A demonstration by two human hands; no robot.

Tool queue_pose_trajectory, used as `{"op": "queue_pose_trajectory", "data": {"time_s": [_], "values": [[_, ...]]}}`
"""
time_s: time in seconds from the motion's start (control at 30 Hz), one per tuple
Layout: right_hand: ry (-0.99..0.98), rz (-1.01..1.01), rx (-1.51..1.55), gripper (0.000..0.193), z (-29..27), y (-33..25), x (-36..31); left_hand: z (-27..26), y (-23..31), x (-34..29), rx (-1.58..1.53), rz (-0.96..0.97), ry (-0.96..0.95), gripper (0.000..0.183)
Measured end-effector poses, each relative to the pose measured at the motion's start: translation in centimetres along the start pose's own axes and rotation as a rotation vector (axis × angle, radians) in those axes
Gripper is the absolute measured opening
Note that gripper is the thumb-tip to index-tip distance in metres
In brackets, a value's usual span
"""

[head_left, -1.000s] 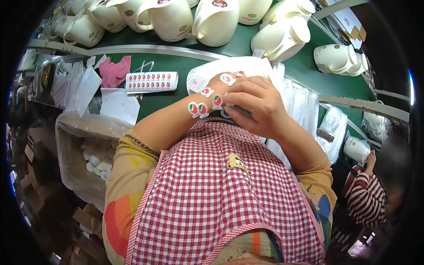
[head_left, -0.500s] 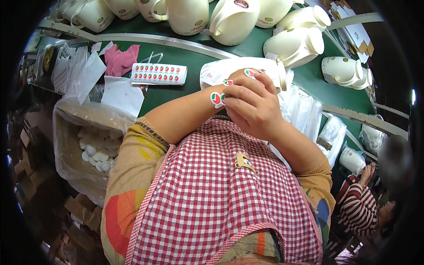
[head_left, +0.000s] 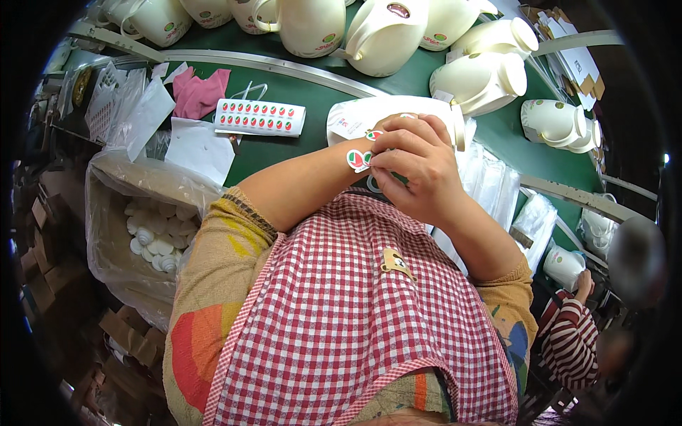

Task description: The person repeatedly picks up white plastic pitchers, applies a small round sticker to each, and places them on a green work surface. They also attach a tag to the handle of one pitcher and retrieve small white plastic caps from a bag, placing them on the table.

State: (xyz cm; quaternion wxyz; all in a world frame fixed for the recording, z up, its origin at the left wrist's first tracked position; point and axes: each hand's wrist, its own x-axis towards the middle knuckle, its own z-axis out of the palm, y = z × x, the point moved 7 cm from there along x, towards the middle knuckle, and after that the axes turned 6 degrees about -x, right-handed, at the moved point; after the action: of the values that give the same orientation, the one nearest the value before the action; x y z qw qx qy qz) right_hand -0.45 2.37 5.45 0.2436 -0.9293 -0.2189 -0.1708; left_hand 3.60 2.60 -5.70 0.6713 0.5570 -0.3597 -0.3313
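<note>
A cream-white thermos jug (head_left: 426, 105) lies on its side in front of me, with a white slip against its left part. My left hand (head_left: 388, 126) rests over the jug, its fingers mostly hidden behind my right hand (head_left: 423, 160). Several round red-and-green stickers cling to the left wrist and the back of that hand, one of them a sticker (head_left: 357, 160) on the wrist. With thumb and fingertips, my right hand pinches another wrist sticker (head_left: 368, 157) at its edge.
A sheet of stickers (head_left: 259, 117) and a pink cloth (head_left: 201, 92) lie to the left on the green bench. Below them, a plastic-lined box (head_left: 106, 234) holds white round parts. More jugs (head_left: 309, 28) stand behind a metal rail. Another person's striped sleeve (head_left: 572, 337) shows at right.
My right fingertips have shifted slightly at the wrist stickers, and the right hand now covers more of the sticker on the back of my left hand. The whole view has moved a little.
</note>
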Motion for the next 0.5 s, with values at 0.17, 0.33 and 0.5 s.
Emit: {"op": "queue_pose_trajectory", "data": {"time_s": [0.17, 0.33, 0.5], "values": [[-0.069, -0.036, -0.026, 0.011, 0.4, -0.3, 0.1, 0.0, 0.3, 0.1, -0.021, 0.021, 0.013, 0.031], [-0.184, -0.044, 0.052, 0.022, -1.6, -0.3, 1.1, 0.1, 0.5, 0.5, -0.05, 0.062, 0.035, 0.031], [0.105, 0.26, -0.015, 0.01, -6.0, 5.6, -0.4, 0.1, -1.4, 0.7, 0.772, 0.065, -0.141, 0.035]]}}
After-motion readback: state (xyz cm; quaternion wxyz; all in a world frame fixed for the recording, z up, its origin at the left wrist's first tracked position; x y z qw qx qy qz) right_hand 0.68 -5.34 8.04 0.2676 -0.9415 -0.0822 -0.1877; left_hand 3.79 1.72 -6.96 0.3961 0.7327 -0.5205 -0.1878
